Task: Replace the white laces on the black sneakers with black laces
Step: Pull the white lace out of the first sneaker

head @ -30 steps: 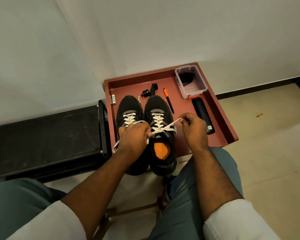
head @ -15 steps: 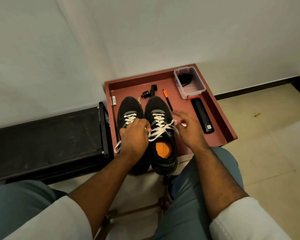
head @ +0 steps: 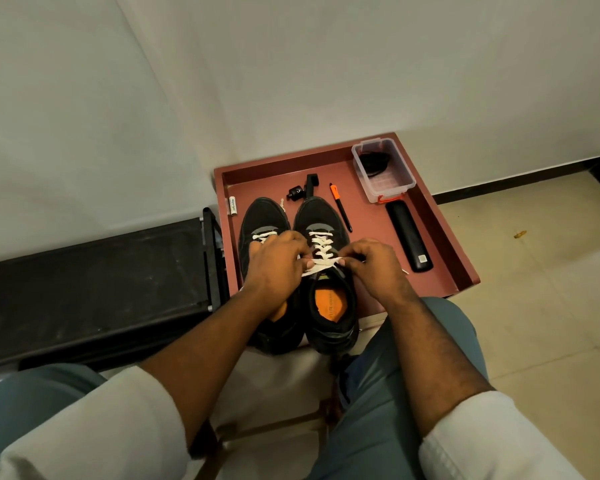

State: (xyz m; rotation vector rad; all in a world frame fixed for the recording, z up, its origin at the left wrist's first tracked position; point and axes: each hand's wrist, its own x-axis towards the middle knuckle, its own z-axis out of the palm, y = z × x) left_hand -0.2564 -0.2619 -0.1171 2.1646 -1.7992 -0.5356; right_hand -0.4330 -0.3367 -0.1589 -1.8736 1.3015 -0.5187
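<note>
Sneakers, black with orange insoles, stand side by side at the near left of a red tray (head: 444,237), toes pointing far. The right sneaker (head: 329,306) carries a white lace (head: 321,249) criss-crossed up its front. The left hand (head: 274,268) and the right hand (head: 374,263) meet over its topmost crossing, each grip closed, fingertips pinching the lace at either side of the tongue. The left sneaker (head: 260,220), also white-laced, lies partly under the left hand. Black laces (head: 373,161) sit coiled in a clear plastic box (head: 392,183) at the tray's far right corner. Between box and sneakers lies an orange-capped pen (head: 340,207); a black bar-shaped device (head: 407,237) lies just near the box.
</note>
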